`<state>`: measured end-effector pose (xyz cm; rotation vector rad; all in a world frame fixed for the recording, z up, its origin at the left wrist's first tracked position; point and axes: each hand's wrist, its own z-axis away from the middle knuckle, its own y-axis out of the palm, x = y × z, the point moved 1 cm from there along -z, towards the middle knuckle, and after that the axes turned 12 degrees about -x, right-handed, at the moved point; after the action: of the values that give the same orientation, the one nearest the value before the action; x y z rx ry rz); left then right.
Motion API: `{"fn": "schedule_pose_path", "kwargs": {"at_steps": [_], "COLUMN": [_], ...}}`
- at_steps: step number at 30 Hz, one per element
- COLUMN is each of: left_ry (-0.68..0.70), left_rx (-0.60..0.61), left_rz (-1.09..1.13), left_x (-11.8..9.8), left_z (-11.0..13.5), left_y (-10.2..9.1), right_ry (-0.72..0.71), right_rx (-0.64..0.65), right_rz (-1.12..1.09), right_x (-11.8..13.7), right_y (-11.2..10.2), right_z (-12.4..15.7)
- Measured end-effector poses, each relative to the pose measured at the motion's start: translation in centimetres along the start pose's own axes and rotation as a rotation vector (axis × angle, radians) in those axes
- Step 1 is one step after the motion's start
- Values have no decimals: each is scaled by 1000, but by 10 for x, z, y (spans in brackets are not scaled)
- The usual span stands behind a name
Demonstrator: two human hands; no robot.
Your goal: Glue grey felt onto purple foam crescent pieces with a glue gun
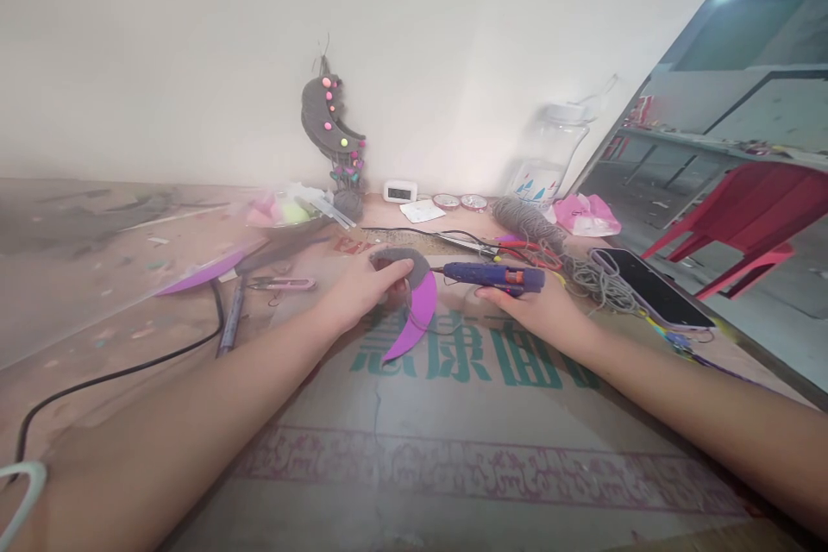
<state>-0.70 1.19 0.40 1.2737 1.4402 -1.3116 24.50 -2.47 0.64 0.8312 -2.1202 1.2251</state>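
Observation:
My left hand (363, 289) is closed on a crescent-shaped piece (419, 304), purple on its lower half and wrapped in grey yarn on its upper half, held over a sheet of cardboard (453, 448). My right hand (540, 310) grips a blue glue gun (495, 276) lying sideways, its nozzle pointing left at the crescent's grey part.
A finished grey crescent with coloured balls (329, 125) leans on the white wall. A ball of grey yarn (527, 224), red-handled scissors (517, 252), a phone (653, 286), a clear jar (549, 157), a small clock (399, 191), another purple crescent (200, 274), small snips (279, 283) and a black cable (129, 371) lie around.

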Motion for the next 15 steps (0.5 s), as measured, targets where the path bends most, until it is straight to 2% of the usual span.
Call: {"fn": "schedule_pose_path", "kwargs": {"at_steps": [5, 11, 15], "left_ry": [29, -4, -1], "left_rx": [5, -1, 18], "left_rz": [9, 49, 56], "left_x": [-1, -2, -5], "left_z": [0, -2, 0], "left_y": [1, 3, 3], "right_ry": [36, -101, -127], "right_rx": [-43, -1, -9], "right_rz": [53, 12, -10], "right_x": [8, 24, 36], "right_y": [-1, -11, -26], "right_z": [-2, -10, -15]}}
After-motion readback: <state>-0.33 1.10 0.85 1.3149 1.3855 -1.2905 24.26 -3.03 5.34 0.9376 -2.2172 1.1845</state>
